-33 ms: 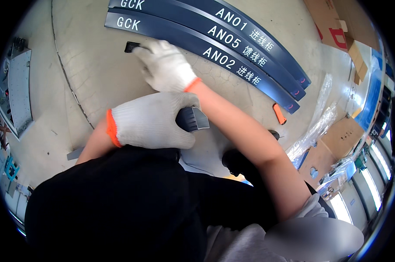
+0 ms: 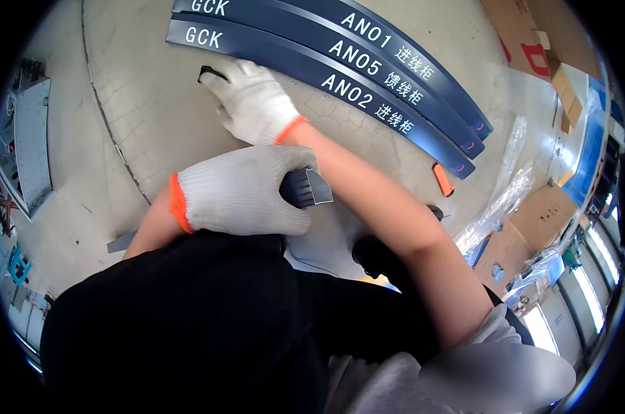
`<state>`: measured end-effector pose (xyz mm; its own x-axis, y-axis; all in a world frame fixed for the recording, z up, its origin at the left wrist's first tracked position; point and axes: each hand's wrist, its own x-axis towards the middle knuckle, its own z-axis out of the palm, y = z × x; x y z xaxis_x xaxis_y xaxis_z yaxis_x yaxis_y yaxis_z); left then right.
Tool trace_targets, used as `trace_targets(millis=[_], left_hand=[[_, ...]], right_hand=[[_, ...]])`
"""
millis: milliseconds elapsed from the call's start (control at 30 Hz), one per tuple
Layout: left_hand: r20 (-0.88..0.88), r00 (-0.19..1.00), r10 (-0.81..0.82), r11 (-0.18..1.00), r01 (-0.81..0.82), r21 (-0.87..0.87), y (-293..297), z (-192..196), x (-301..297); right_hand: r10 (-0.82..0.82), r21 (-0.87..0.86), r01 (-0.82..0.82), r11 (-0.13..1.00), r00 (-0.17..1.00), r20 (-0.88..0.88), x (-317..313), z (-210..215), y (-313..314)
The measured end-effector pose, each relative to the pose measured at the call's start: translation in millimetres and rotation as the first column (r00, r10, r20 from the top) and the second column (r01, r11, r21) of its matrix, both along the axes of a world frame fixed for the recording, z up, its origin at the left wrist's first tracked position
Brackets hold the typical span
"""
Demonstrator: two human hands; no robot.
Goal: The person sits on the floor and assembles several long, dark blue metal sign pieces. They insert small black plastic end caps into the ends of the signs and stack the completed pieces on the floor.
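My left hand [image 2: 240, 190], in a white knit glove with an orange cuff, is closed around the end of a dark grey metal profile bar [image 2: 307, 188]. The bar lies across my lap, and its other end [image 2: 119, 243] shows at the left. My right hand [image 2: 254, 102], gloved the same way, reaches forward over the concrete floor. Its fingertips pinch a small black part [image 2: 209, 72] beside the nearest of three long dark blue panels [image 2: 271, 52].
The dark blue panels with white lettering lie side by side on the floor ahead. An orange-handled tool [image 2: 442, 178] rests near their right end. Cardboard boxes [image 2: 533, 41] and clear plastic wrap [image 2: 505, 200] lie at the right, a grey cabinet [image 2: 33, 138] at the left.
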<state>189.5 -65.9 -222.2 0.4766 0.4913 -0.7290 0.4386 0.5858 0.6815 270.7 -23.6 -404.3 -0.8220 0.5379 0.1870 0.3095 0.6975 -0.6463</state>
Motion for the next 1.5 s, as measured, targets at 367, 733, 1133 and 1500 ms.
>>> trace_targets(millis=[367,733,1133,1500], left_hand=[[-0.018,0.998,0.056,0.997,-0.055,0.049,-2.4,7.1,-9.6],[-0.038,0.988,0.147,0.989,-0.146,0.023,4.4,-5.8,-10.7],[-0.068,0.91,0.409,0.895,-0.386,0.223,27.7,-11.5,-21.2],[-0.219,0.895,0.389,0.913,-0.342,0.222,27.5,-11.6,-22.0]], right_hand=[[-0.017,-0.158,0.055,0.986,0.972,0.235,13.4,-17.3,9.8],[-0.218,-0.79,0.196,0.581,0.973,0.081,75.2,13.0,20.2],[-0.148,-0.42,-0.017,0.907,0.922,-0.357,77.1,100.8,29.6],[-0.092,-0.453,-0.099,0.886,0.92,-0.381,92.4,93.1,32.0]])
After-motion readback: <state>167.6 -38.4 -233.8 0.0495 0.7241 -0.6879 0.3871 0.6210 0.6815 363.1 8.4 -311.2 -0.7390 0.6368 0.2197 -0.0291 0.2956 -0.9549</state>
